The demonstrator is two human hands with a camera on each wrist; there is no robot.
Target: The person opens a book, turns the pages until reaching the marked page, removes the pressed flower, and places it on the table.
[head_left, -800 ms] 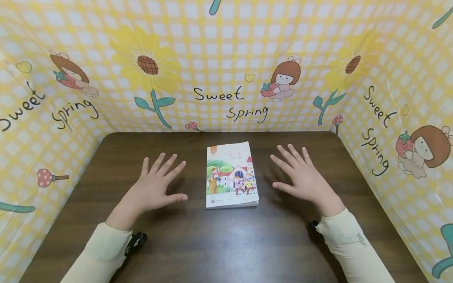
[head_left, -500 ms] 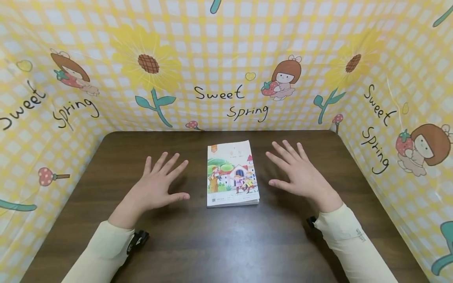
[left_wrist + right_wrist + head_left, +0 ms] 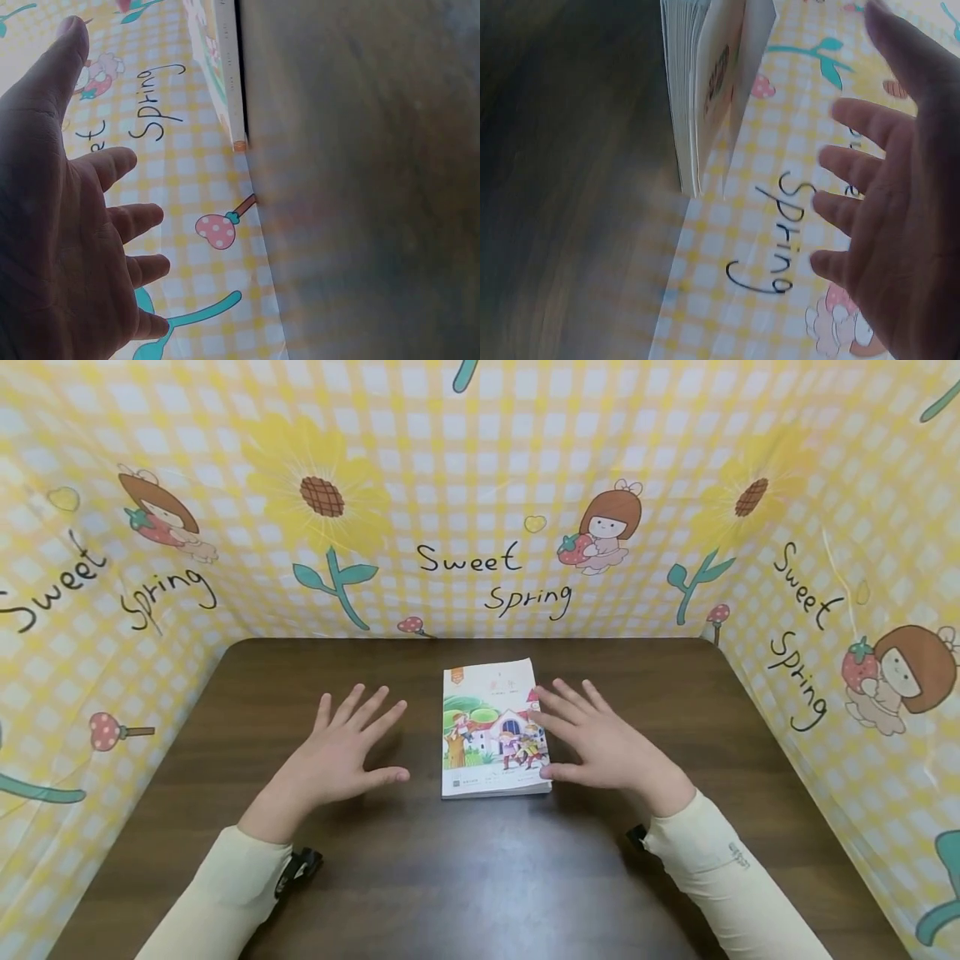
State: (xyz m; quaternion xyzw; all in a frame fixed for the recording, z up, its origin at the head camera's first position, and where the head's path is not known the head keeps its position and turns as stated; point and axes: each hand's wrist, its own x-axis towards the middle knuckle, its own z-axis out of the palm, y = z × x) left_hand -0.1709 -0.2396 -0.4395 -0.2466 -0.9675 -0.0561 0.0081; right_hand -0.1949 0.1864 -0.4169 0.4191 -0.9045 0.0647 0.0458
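A closed paperback book (image 3: pixel 491 735) with an illustrated cover lies flat at the middle of the table. From the right wrist view, its page edges (image 3: pixel 684 97) show and the front cover stands slightly away from the pages. My right hand (image 3: pixel 603 739) hovers over the book's right edge, fingers spread, with a visible gap to the cover in the right wrist view. To the book's left, my left hand (image 3: pixel 337 756) is held above the table with fingers spread. It touches nothing, and the book's spine (image 3: pixel 231 75) faces it in the left wrist view.
The dark brown wooden table (image 3: pixel 480 877) has rounded far corners. A yellow checked cloth (image 3: pixel 465 460) printed with flowers and "Sweet Spring" walls it at the back and both sides. Each wrist wears a black strap device, such as the left one (image 3: pixel 298 870).
My right hand has moved left, from beside the book to over its right edge. The left hand has barely moved, and the book lies in the same place.
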